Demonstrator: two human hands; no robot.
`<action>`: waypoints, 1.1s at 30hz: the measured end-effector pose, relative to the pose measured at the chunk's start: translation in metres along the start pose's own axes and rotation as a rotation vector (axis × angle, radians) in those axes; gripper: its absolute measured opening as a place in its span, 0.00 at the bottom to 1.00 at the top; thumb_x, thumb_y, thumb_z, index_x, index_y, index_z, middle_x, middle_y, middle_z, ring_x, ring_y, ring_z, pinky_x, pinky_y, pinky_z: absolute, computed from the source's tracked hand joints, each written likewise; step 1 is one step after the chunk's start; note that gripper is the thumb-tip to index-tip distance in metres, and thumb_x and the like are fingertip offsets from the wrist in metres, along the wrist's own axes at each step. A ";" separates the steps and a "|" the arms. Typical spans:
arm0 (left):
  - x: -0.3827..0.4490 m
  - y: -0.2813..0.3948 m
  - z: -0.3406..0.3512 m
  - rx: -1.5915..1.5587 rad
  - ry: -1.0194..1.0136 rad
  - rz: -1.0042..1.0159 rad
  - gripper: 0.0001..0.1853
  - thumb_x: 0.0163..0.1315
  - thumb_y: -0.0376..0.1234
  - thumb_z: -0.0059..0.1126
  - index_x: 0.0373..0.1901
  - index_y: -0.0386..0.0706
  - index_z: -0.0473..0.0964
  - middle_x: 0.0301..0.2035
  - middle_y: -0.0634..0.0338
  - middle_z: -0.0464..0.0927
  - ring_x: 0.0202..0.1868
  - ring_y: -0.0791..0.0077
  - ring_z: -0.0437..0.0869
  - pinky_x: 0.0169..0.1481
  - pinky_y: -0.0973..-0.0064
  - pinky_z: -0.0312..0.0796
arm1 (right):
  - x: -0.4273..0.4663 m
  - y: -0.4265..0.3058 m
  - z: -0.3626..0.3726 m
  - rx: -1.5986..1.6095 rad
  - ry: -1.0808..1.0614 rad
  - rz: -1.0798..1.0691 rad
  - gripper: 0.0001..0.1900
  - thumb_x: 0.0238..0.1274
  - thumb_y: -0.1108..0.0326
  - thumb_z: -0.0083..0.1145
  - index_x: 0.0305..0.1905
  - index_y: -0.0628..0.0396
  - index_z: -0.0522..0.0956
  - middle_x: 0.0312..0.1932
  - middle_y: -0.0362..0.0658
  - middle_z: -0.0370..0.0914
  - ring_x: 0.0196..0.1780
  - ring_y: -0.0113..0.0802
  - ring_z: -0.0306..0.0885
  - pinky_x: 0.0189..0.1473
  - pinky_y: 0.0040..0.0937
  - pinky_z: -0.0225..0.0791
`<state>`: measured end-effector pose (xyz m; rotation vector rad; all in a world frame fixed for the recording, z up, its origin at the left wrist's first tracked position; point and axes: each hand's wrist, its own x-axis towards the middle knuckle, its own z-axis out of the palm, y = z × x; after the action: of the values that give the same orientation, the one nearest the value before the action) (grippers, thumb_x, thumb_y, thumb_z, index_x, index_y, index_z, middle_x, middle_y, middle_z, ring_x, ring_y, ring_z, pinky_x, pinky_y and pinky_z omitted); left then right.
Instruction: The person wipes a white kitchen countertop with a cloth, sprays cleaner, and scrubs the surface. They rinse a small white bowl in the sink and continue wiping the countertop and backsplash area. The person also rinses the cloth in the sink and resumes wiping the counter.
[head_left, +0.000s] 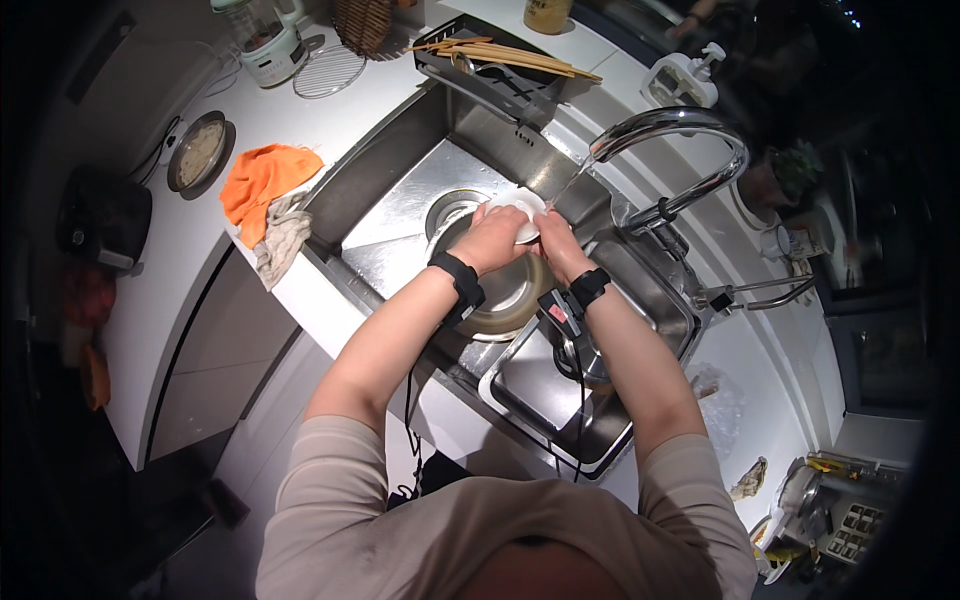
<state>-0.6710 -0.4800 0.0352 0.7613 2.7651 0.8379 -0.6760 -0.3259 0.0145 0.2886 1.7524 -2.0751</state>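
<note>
Over the stainless steel sink (397, 161), my left hand (495, 236) and my right hand (559, 240) both hold a small white bowl (529, 199). My left fingers lie across the bowl, and my right hand grips its right side. Water runs from the curved chrome faucet (675, 120) beside the bowl's right edge. Beneath my hands a large round metal basin (510, 300) rests in the sink, partly hidden by my wrists. Each wrist wears a black band with a device. A smaller metal tray (540, 390) is set in at the lower right.
An orange cloth (266, 180) and a greyish rag (285, 240) hang at the left counter edge. Chopsticks (517, 60) lie on a black rack (487, 94) behind the sink. A soap dispenser (679, 82) stands beyond the faucet. Thin cables trail from my wrists.
</note>
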 end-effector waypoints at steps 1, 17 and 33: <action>0.000 -0.001 0.001 0.003 -0.019 -0.009 0.26 0.55 0.45 0.61 0.53 0.43 0.70 0.51 0.51 0.72 0.58 0.56 0.70 0.67 0.49 0.50 | -0.002 -0.001 0.002 0.012 0.002 0.010 0.15 0.68 0.66 0.37 0.54 0.60 0.68 0.45 0.46 0.76 0.42 0.32 0.78 0.38 0.29 0.76; 0.009 -0.003 -0.007 0.031 0.012 0.156 0.18 0.52 0.40 0.64 0.38 0.39 0.72 0.39 0.48 0.75 0.44 0.49 0.75 0.51 0.59 0.67 | -0.014 -0.012 0.001 0.244 -0.012 0.052 0.12 0.67 0.66 0.38 0.49 0.59 0.67 0.43 0.47 0.72 0.44 0.36 0.76 0.40 0.34 0.77; 0.063 -0.113 -0.025 -0.520 -0.288 0.244 0.18 0.49 0.33 0.66 0.36 0.39 0.67 0.37 0.50 0.74 0.42 0.60 0.75 0.49 0.71 0.68 | 0.040 -0.008 0.065 0.338 0.488 0.258 0.16 0.70 0.64 0.37 0.57 0.57 0.62 0.44 0.51 0.73 0.38 0.40 0.79 0.38 0.34 0.80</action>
<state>-0.7809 -0.5407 -0.0067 1.0199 2.0930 1.3019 -0.7088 -0.3953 0.0172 1.1392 1.4842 -2.2181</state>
